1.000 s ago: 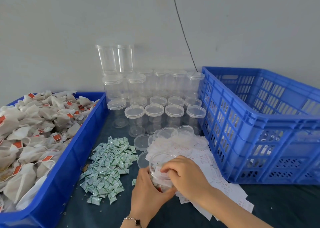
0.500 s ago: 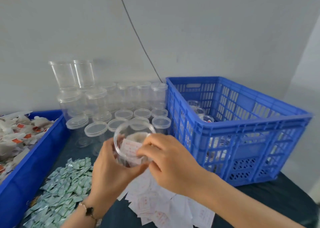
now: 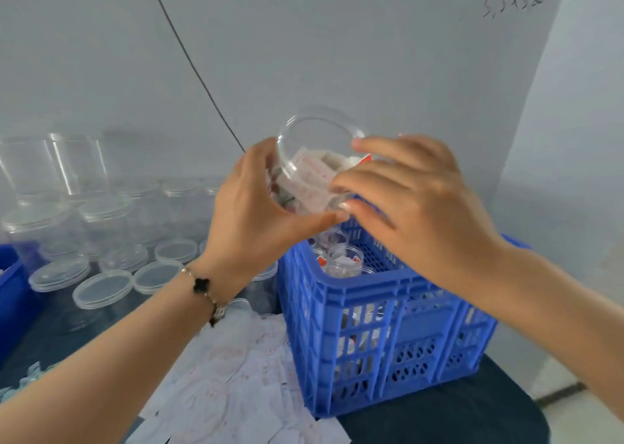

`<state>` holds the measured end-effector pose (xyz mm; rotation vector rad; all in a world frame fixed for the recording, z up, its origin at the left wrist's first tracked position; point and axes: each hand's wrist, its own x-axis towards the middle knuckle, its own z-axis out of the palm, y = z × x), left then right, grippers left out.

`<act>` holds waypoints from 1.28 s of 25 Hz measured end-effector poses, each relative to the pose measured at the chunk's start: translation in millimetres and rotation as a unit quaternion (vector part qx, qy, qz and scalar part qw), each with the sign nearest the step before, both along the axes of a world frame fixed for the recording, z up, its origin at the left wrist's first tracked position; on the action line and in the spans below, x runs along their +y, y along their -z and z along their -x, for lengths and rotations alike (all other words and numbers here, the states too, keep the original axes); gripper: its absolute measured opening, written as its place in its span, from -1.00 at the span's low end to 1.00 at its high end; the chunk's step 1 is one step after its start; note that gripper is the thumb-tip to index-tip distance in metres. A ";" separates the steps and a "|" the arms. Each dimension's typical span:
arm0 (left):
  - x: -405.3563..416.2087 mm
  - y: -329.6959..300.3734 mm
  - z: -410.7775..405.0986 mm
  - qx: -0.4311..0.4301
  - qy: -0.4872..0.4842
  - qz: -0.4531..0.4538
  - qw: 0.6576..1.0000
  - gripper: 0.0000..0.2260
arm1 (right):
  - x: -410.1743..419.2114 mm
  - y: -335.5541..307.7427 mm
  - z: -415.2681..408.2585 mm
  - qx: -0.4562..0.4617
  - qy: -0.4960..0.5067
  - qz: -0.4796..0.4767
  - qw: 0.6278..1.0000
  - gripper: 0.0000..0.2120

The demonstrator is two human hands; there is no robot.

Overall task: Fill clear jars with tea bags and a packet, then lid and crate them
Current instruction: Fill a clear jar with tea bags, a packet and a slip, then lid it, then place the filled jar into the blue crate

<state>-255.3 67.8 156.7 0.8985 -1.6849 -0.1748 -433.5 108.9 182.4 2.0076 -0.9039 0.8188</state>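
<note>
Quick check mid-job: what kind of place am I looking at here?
Probably a small hand-packing station for tea, not a home kitchen. Rows of identical clear lidded jars stand along the wall, a blue crate holds filled ones, and a heap of printed slips lies on the table.

blue perforated crate (image 3: pixel 388 312), clear jar (image 3: pixel 314 160), black clover bracelet (image 3: pixel 202 286)

Bare forearms, thin chain bracelet (image 3: pixel 206 291) with dark clover charm, left wrist

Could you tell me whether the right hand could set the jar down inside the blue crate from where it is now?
Probably yes: the right hand and left hand hold the jar above the open-topped blue crate.
</note>
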 end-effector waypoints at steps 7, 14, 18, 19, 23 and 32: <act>-49.6 -20.1 66.6 0.036 0.115 -0.066 0.991 -0.34 | -13.5 -49.3 54.1 0.085 0.092 0.031 0.992 -0.80; -122.6 -23.8 121.1 -0.130 0.217 -0.167 0.953 -0.01 | -69.6 -55.7 89.0 0.111 0.189 -0.210 0.953 -0.82; -166.7 -20.0 133.7 -0.406 0.107 0.068 0.905 -0.56 | -127.1 -22.1 106.4 0.147 0.245 -0.240 0.928 -0.81; -181.8 -17.9 137.1 -0.469 0.074 0.095 0.875 -0.73 | -149.2 -9.8 108.6 0.155 0.252 -0.242 0.924 -0.81; -242.1 22.4 151.5 -0.671 -0.021 -0.086 0.736 -0.77 | -241.1 53.3 98.9 0.232 0.278 -0.321 0.875 -0.85; -305.9 77.1 178.9 -0.772 -0.032 -0.220 0.596 -0.49 | -344.8 126.2 107.3 0.290 0.319 -0.396 0.811 -0.81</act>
